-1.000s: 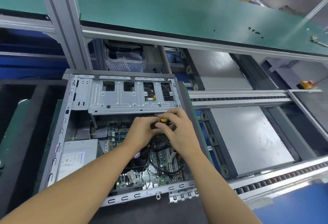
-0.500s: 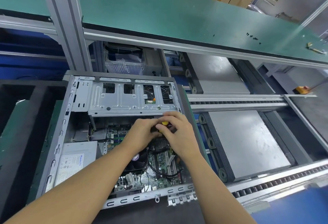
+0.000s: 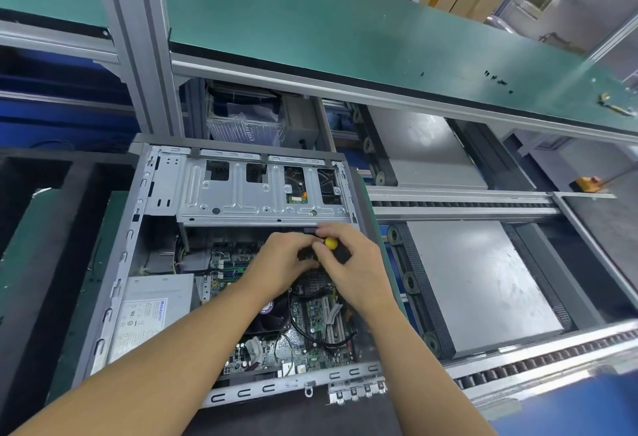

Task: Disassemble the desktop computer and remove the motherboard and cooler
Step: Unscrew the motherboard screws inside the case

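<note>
Both hands stay bunched together just under the drive cage, hardly shifted from a second ago; only the view has tipped a little, so the open computer case sits lower in the picture. The right hand curls its fingers over a screwdriver with a yellow cap and dark handle, its grip tight on the upper part. The left hand meets it from the other side, its grip narrow and pinched on the dark handle just beside the cap. The tool's tip is hidden behind the fingers.

Below the wrists the motherboard lies flat in the case, black cables looping over it. The cooler, dark with a purple label, sits on the board under the left forearm. A grey power supply fills the case's near-left corner. The case lies on its side on the dark counter. Small black screws lie scattered on the green shelf above.
</note>
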The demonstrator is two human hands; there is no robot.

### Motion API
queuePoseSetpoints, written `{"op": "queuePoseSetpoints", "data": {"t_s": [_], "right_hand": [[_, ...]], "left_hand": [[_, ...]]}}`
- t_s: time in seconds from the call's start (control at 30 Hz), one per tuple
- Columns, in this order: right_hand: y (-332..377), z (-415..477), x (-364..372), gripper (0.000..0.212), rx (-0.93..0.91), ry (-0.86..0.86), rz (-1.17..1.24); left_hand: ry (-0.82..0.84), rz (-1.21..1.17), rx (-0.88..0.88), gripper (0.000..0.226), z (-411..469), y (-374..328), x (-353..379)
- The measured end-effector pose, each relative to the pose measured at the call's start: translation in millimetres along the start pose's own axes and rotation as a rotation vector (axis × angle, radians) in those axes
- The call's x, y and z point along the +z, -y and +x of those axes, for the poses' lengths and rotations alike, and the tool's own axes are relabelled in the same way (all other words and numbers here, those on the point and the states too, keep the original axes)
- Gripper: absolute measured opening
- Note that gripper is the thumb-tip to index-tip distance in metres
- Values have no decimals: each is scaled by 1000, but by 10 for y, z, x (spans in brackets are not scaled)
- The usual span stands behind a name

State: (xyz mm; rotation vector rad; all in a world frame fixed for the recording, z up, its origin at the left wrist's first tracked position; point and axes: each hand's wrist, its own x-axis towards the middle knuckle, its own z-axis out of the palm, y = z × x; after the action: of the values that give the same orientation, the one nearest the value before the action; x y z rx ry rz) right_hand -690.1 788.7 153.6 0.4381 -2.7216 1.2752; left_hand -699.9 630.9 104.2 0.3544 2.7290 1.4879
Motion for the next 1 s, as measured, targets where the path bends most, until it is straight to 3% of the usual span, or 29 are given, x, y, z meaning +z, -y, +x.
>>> {"op": "queuePoseSetpoints", "data": {"t_s": [0.17,0.37,0.5,0.6,0.7,0.83,1.0], "right_hand": [[-31,20,35,11,44,-53,-39],[-36,7,17,24,68,-23,11],[-24,-5,2,28,17,20,1],[-33,11,14,18,-75,-5,-44],[-45,30,30,14,-44,-6,-61],[-66,29,11,29,26,-5,19],[-48,-3,-12,33,20,36,28]], "left_hand": [[44,77,7,31,7,12,6],[51,-105,-33,53,-2,-14,-19],[-4,-102,-48,44,32,13,-11],[-22,-22,0,39,41,4,-14],[-12,7,1,38,29,4,-37],[30,-26,-33,50,28,8,-66],[2,5,-31,42,61,6,-72]]}}
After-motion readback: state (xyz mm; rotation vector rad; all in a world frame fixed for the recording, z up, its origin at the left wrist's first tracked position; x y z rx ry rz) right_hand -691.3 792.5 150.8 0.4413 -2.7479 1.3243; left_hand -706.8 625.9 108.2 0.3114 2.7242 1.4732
